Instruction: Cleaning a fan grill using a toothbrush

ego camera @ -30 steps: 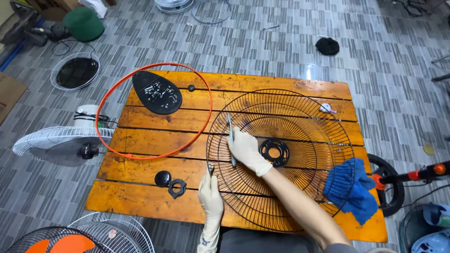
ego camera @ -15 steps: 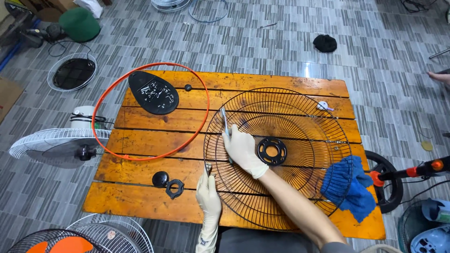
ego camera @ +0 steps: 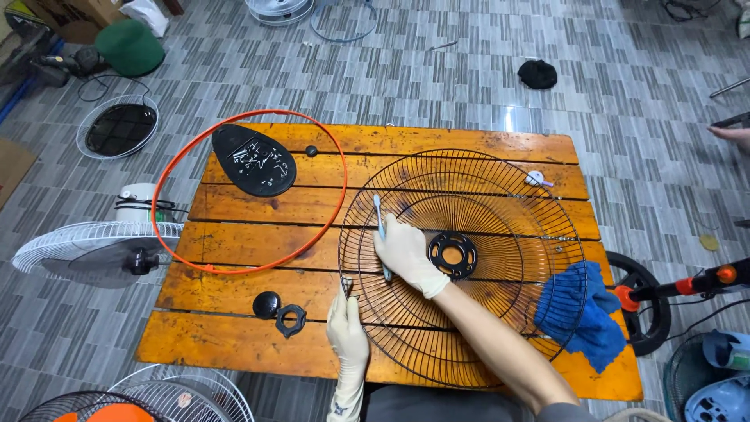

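Our gloved left hand (ego camera: 348, 332) pinches the near rim of the black round wire fan guard (ego camera: 462, 266), steadying it on the orange wooden table (ego camera: 234, 344). Our right hand (ego camera: 408, 255), just beyond, grips a slim pale toothbrush (ego camera: 380, 224) pressed against the wires.

Gloved right hand (ego camera: 408, 254) gripping a toothbrush (ego camera: 380, 227) against the wires of a black fan guard (ego camera: 500, 328). Gloved left hand (ego camera: 348, 328) pinching the guard's near-left rim. All on an orange wooden table (ego camera: 234, 336), with an orange ring (ego camera: 160, 187), black oval cover (ego camera: 254, 160) and blue cloth (ego camera: 582, 312).
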